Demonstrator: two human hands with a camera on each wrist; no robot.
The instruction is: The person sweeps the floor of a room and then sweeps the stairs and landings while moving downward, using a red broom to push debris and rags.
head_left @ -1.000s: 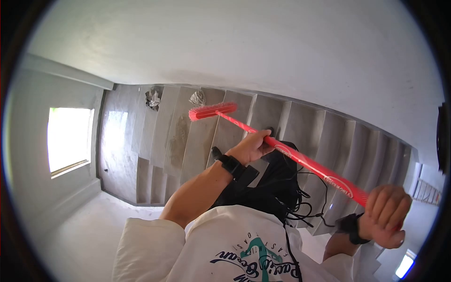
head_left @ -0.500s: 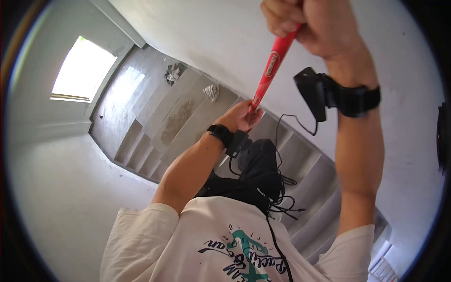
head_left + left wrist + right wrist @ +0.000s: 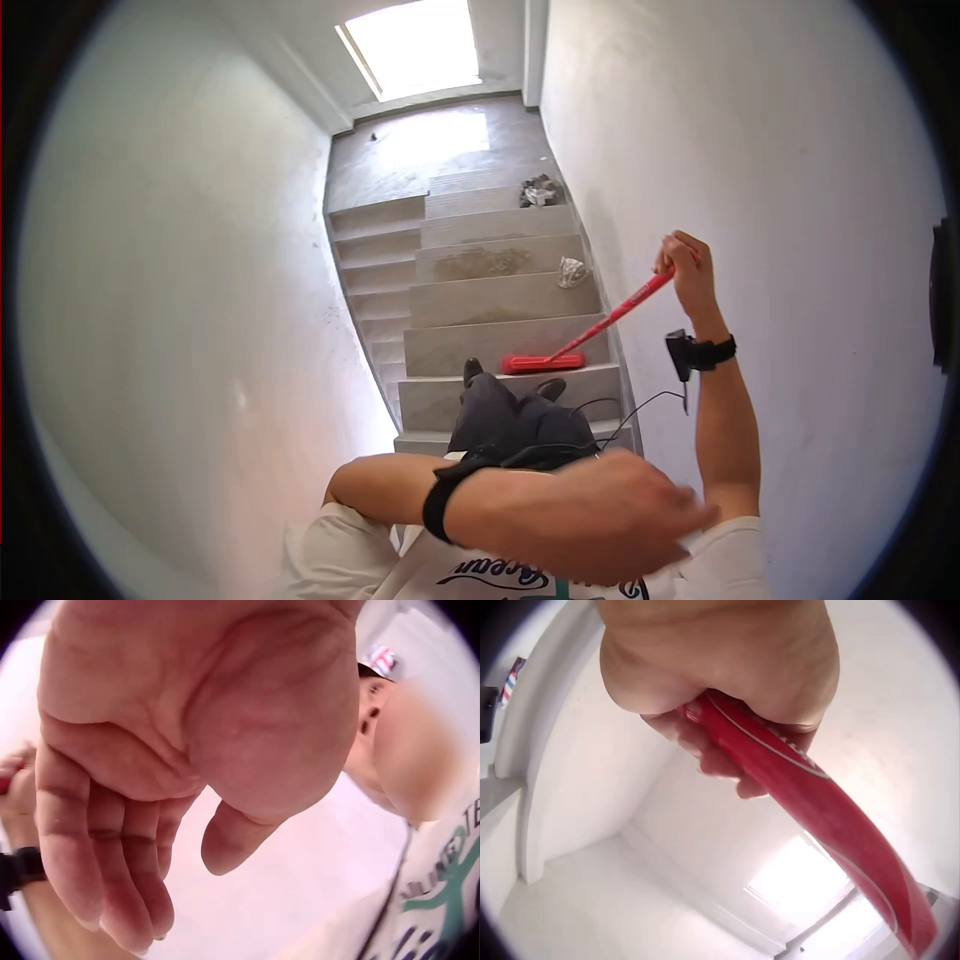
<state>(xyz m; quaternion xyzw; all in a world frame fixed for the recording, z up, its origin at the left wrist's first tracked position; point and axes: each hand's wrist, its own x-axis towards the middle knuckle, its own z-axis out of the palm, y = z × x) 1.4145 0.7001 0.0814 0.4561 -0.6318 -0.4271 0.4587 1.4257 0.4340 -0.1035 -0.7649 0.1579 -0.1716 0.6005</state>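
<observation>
A red broom stands slanted on the stairs, its head (image 3: pixel 542 362) lying on a grey step just beyond my shoes (image 3: pixel 472 372). My right hand (image 3: pixel 683 268) grips the top of the red handle (image 3: pixel 610 318) close to the right wall; the right wrist view shows my right hand's (image 3: pixel 727 675) fingers curled round the handle (image 3: pixel 817 802). My left hand (image 3: pixel 610 515) hovers near my chest, off the broom. In the left wrist view my left hand (image 3: pixel 150 787) shows a bare palm with relaxed fingers, holding nothing.
Concrete stairs (image 3: pixel 500 298) run down to a landing under a bright window (image 3: pixel 415 45), between white walls. A crumpled white scrap (image 3: pixel 571 271), a dirt patch (image 3: pixel 480 262) and a grey debris pile (image 3: pixel 541 190) lie on lower steps. Cables hang by my legs.
My left hand has let go of the handle and come back to my chest. The broom, raised half a second ago, is down with its head on the step, held by the right hand alone.
</observation>
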